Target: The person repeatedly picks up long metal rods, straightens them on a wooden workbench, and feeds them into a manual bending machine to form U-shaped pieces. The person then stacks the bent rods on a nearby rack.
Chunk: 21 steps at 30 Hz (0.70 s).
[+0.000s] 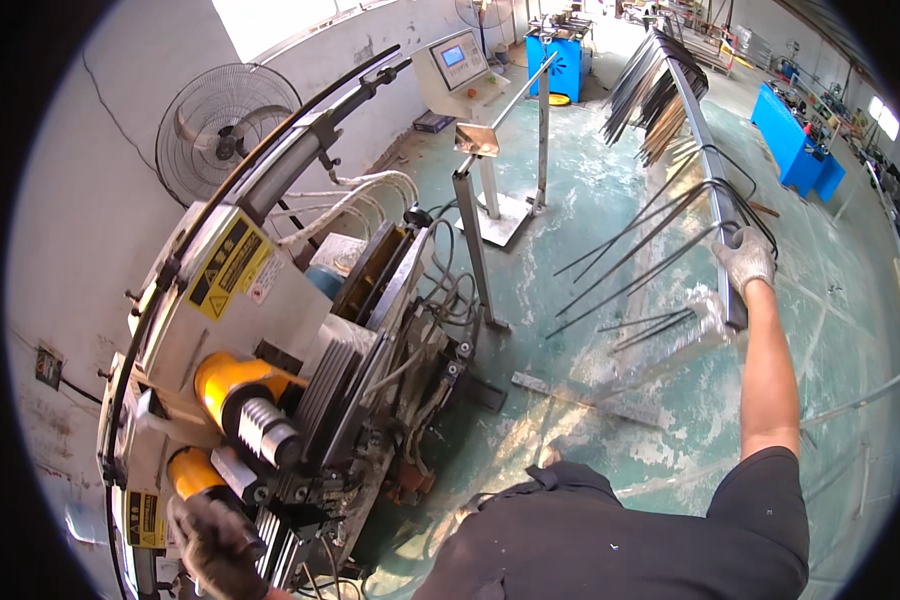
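Observation:
At the right, my right hand (pixel 745 260), in a pale work glove, is closed at the near end of a metal rail (pixel 692 110). Its fingers curl around a thin, dark bent metal rod (pixel 638 268) hooked over that rail; other bent rods (pixel 650 228) hang just beyond. My left hand (pixel 212 548), in a dark, soiled glove, is at the lower left beside the bending machine (pixel 195 280). It is close to the lower orange cylinder (pixel 192 472). Motion smears its fingers, and I cannot make out whether they hold anything. A larger orange cylinder (pixel 232 385) with a ribbed metal end sits above.
A steel stand (pixel 478 245) rises from the green floor ahead, with a control panel (pixel 458 60) behind it. Dense bundles of rods (pixel 655 85) hang farther along the rail. A large fan (pixel 225 130) stands at the wall. Blue workbenches (pixel 790 140) are beyond. A flat metal bar (pixel 585 400) lies on the floor.

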Tool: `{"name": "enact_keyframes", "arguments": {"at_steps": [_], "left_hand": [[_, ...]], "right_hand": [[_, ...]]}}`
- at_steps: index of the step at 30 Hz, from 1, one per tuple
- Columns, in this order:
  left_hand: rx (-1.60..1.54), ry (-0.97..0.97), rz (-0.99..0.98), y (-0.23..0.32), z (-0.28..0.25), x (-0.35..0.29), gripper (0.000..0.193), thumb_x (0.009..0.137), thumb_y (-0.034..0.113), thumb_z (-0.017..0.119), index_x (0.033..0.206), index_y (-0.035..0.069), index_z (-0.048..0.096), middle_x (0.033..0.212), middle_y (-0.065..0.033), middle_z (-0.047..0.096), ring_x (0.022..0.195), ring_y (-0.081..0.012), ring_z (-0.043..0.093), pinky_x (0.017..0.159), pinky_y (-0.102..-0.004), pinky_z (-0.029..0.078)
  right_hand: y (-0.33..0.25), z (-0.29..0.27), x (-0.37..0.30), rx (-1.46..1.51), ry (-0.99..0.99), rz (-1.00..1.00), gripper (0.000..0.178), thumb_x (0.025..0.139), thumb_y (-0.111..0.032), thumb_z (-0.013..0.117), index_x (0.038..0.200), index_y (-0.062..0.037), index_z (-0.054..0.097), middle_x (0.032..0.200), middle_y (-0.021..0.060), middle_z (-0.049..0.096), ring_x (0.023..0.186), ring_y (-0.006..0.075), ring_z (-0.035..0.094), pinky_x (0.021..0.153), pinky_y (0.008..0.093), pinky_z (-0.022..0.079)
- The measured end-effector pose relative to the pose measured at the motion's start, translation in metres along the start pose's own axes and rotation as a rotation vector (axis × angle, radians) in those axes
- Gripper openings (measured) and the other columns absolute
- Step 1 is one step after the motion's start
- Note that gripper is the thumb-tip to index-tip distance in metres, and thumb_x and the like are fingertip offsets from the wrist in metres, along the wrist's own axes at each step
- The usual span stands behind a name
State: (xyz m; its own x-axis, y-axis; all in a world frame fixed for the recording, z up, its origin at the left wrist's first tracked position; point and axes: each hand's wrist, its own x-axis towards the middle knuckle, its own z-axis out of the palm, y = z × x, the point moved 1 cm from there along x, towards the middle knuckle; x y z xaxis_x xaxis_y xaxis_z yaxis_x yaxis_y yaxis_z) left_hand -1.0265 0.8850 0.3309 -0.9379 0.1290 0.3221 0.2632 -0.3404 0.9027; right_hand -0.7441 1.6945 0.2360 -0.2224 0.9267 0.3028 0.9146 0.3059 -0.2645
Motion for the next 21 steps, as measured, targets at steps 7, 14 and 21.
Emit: {"name": "enact_keyframes", "arguments": {"at_steps": [7, 14, 21], "left_hand": [[-0.143, -0.164, -0.295, -0.126, 0.217, 0.065, 0.033, 0.106, 0.027, 0.082, 0.097, 0.01, 0.056, 0.079, -0.0034, 0.057, 0.057, -0.0148, 0.05, 0.047, -0.0283, 0.037], [-0.155, -0.144, -0.425, -0.232, 0.336, 0.139, 0.023, 0.107, 0.016, 0.079, 0.098, 0.008, 0.059, 0.079, -0.0059, 0.062, 0.061, -0.0163, 0.057, 0.054, -0.0277, 0.046], [-0.135, -0.247, -0.344, -0.308, 0.429, 0.24, 0.022, 0.109, 0.019, 0.077, 0.099, 0.006, 0.062, 0.08, -0.0054, 0.064, 0.063, -0.0149, 0.056, 0.057, -0.0283, 0.046]], "right_hand": [[0.014, 0.052, 0.133, 0.012, -0.01, 0.05, 0.063, 0.092, -0.054, 0.081, 0.129, -0.0032, 0.072, 0.136, 0.0304, 0.073, 0.129, 0.0466, 0.07, 0.111, 0.0518, 0.055], [-0.002, 0.1, 0.249, -0.096, -0.087, 0.118, 0.068, 0.101, -0.046, 0.074, 0.153, -0.0031, 0.063, 0.153, 0.0274, 0.066, 0.145, 0.041, 0.062, 0.122, 0.0481, 0.051], [-0.146, 0.076, 0.26, 0.076, 0.161, -0.441, 0.038, 0.101, -0.029, 0.076, 0.135, -0.0124, 0.076, 0.134, 0.0147, 0.075, 0.128, 0.032, 0.071, 0.109, 0.0509, 0.059]]}}
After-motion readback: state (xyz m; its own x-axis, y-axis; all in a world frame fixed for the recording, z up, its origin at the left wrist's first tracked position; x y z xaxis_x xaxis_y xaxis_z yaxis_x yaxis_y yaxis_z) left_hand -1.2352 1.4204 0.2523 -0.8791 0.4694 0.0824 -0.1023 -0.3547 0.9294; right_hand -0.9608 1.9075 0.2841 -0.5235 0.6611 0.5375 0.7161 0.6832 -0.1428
